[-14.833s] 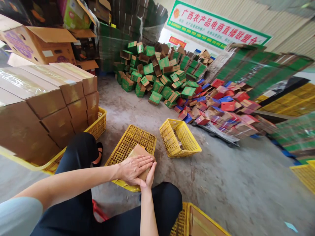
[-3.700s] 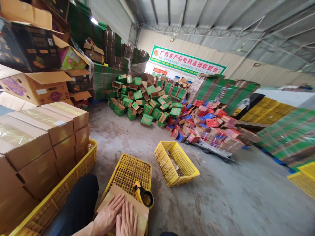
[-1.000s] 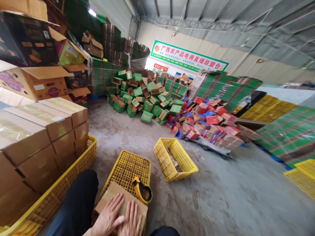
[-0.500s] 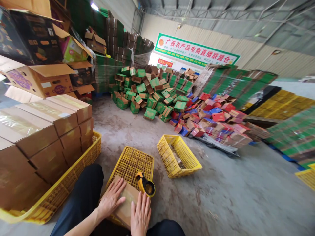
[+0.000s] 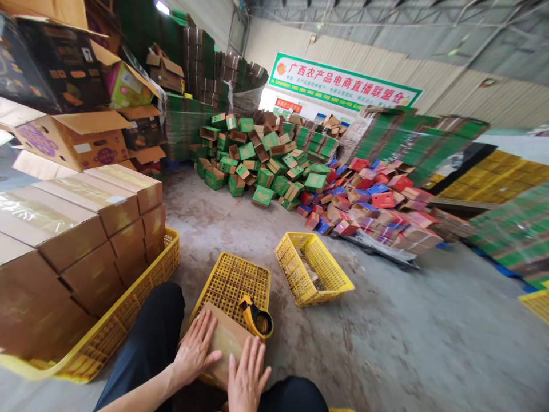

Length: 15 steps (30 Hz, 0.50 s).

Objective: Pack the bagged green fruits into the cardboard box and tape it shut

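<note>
A brown cardboard box (image 5: 226,342) with a strip of tape across its top lies on an upturned yellow plastic crate (image 5: 234,280) between my knees. My left hand (image 5: 195,349) rests on the box's left part, fingers stretched out. On its right part lies my right hand (image 5: 247,375), likewise flat with fingers extended. Just beyond the box, a yellow and black tape dispenser (image 5: 256,316) sits on the crate's right edge, touched by neither hand. The undersides of the box and its near end are partly hidden by my hands.
To my left, a large yellow crate (image 5: 128,306) holds stacked taped boxes (image 5: 86,229). Another yellow crate (image 5: 315,272) stands on the floor ahead, with some pale material inside. Farther off lie heaps of green boxes (image 5: 263,177) and red and blue boxes (image 5: 373,200).
Both hands remain flat on the box, with slight shifts of the palms and fingers. The whole view has moved slightly. The tape dispenser stays at the crate's edge.
</note>
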Motion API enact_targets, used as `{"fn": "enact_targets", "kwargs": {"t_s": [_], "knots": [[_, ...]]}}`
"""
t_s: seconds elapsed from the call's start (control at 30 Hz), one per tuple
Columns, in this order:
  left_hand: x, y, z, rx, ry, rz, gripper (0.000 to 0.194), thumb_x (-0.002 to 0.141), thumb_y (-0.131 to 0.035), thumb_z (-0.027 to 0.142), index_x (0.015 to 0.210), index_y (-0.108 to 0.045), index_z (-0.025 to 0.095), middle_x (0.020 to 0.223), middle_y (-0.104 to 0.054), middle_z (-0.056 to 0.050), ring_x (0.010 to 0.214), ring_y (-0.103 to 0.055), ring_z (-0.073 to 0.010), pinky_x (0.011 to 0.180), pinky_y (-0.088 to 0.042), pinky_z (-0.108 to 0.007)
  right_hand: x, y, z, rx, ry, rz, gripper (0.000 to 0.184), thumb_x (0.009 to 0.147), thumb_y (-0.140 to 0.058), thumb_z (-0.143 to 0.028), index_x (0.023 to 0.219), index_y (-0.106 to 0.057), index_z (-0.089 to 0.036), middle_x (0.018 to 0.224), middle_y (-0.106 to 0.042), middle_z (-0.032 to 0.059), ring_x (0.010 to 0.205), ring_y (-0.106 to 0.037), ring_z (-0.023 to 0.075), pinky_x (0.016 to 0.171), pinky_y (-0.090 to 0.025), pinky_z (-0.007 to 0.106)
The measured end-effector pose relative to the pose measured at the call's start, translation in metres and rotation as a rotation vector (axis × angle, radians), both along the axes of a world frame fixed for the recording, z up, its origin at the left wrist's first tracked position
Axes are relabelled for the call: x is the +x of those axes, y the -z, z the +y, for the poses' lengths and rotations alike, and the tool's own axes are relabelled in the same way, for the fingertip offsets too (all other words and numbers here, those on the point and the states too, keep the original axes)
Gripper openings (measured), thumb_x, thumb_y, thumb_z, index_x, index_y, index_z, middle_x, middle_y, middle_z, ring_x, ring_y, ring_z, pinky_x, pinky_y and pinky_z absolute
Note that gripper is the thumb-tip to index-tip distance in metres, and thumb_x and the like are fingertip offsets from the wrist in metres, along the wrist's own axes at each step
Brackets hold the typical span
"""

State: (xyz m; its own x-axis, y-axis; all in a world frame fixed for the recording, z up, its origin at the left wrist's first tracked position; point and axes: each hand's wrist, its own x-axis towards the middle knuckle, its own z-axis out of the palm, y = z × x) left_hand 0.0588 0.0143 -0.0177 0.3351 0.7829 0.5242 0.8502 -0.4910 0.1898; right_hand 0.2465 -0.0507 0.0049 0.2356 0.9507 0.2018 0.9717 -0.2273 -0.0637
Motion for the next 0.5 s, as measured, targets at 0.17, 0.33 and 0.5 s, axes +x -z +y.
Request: {"fn": "enact_targets", "kwargs": {"t_s": [0.17,0.33,0.5], "knots": [[0.013,-0.009,-0.03,-0.057,0.126,0.04,0.074,0.104,-0.045,0.06,0.167,-0.023,0.028,0.169,-0.034,-0.011,0.149,-0.044,-0.0307,0.118,-0.041,-0.044,-0.03,0.008,-0.002,-0.062,-0.116,0.069,0.057,0.102,-0.04,-0.049,0.157,-0.041,-0.038,0.165,-0.038,0.0055,0.152,-0.038,0.0389,0.121,-0.018,0.074],[-0.001,-0.017,-0.029,-0.078,0.179,0.046,0.071,0.105,-0.042,0.062,0.166,-0.024,0.032,0.168,-0.037,-0.007,0.148,-0.046,-0.0272,0.119,-0.04,-0.04,-0.023,0.006,-0.007,-0.072,-0.09,0.058,0.058,0.1,-0.042,-0.054,0.156,-0.045,-0.035,0.164,-0.04,0.0072,0.151,-0.04,0.0409,0.117,-0.028,0.074],[-0.032,-0.018,-0.03,-0.025,0.1,0.078,0.08,0.098,-0.043,0.073,0.165,-0.029,0.031,0.168,-0.037,-0.008,0.149,-0.044,-0.0314,0.12,-0.037,-0.04,-0.004,0.019,-0.038,-0.015,0.038,-0.001,0.066,0.102,-0.031,-0.061,0.15,-0.057,-0.024,0.158,-0.048,0.0205,0.146,-0.044,0.0473,0.111,-0.03,0.079]]}}
